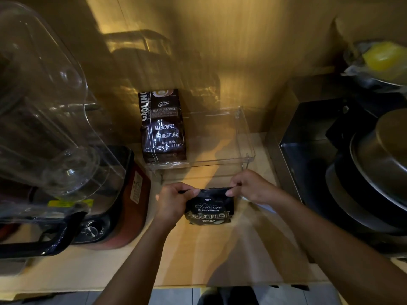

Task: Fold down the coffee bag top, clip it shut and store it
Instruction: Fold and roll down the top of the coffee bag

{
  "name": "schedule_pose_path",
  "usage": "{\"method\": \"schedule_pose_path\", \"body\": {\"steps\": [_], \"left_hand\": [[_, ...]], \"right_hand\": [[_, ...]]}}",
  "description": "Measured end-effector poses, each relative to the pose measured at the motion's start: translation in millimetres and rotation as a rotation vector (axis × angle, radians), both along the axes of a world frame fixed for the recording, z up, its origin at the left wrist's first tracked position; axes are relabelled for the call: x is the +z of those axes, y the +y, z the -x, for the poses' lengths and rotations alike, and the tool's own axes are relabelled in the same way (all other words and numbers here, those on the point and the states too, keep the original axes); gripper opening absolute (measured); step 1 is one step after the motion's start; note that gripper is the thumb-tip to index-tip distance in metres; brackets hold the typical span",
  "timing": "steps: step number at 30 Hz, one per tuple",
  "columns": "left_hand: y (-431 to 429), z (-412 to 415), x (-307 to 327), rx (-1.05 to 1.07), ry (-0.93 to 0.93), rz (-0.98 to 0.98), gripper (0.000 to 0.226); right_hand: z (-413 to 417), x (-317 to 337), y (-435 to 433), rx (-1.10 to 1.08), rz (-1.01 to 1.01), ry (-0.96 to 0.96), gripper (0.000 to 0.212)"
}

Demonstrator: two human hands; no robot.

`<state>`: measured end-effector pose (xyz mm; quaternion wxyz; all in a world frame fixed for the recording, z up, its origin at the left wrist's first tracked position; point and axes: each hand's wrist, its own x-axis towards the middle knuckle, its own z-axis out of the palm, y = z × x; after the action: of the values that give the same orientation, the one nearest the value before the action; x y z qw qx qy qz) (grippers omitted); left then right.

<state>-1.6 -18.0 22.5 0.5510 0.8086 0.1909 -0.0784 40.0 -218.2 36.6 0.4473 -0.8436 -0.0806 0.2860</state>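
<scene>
A small black coffee bag (209, 208) with white "Treasure Blue Mountain" print stands upright on the wooden counter near its front middle. My left hand (174, 200) pinches the bag's top left corner. My right hand (248, 187) pinches the top right corner. The top edge runs flat between my thumbs and looks folded over. No clip is visible.
A clear plastic bin (244, 137) on short legs stands behind the bag, holding a tall brown coffee bag (163, 126) at its left. A blender with a clear jug (50, 133) fills the left. Stacked metal pans (378, 170) sit at the right beside a dark box (308, 133).
</scene>
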Motion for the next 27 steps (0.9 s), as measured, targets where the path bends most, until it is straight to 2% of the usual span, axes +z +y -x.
{"method": "schedule_pose_path", "body": {"steps": [3, 6, 9, 11, 12, 13, 16, 17, 19, 21, 23, 27], "left_hand": [[1, -3, 4, 0.134, 0.035, 0.191, 0.012], [0, -2, 1, 0.288, 0.115, 0.343, 0.016], [-4, -3, -1, 0.584, 0.194, 0.632, 0.011], [-9, -7, 2, 0.755, 0.205, 0.788, 0.013], [-10, -9, 3, 0.791, 0.151, 0.754, 0.015], [-10, -11, 4, 0.769, 0.064, 0.613, 0.018], [-7, -10, 7, 0.407, -0.218, -0.088, 0.017], [-5, -11, 8, 0.255, -0.292, -0.235, 0.014], [-7, -15, 11, -0.067, -0.374, -0.360, 0.013], [-16, -19, 14, -0.327, -0.380, -0.496, 0.013], [-23, -20, 13, -0.412, -0.357, -0.539, 0.006], [-22, -21, 7, -0.365, -0.355, -0.388, 0.007]], "right_hand": [[3, -10, 6, -0.194, -0.195, 0.039, 0.028], [10, -19, 17, -0.459, -0.342, 0.139, 0.017], [17, -28, 31, -0.704, -0.512, 0.231, 0.015], [20, -29, 37, -0.774, -0.583, 0.267, 0.015], [21, -29, 38, -0.776, -0.600, 0.251, 0.016], [20, -29, 38, -0.745, -0.584, 0.195, 0.020], [16, -25, 35, -0.545, -0.434, -0.002, 0.025], [14, -25, 35, -0.508, -0.420, -0.035, 0.025], [11, -26, 34, -0.484, -0.441, -0.065, 0.024], [10, -26, 34, -0.482, -0.468, -0.065, 0.023], [9, -28, 33, -0.490, -0.466, -0.052, 0.023], [8, -33, 26, -0.491, -0.487, -0.014, 0.019]]}}
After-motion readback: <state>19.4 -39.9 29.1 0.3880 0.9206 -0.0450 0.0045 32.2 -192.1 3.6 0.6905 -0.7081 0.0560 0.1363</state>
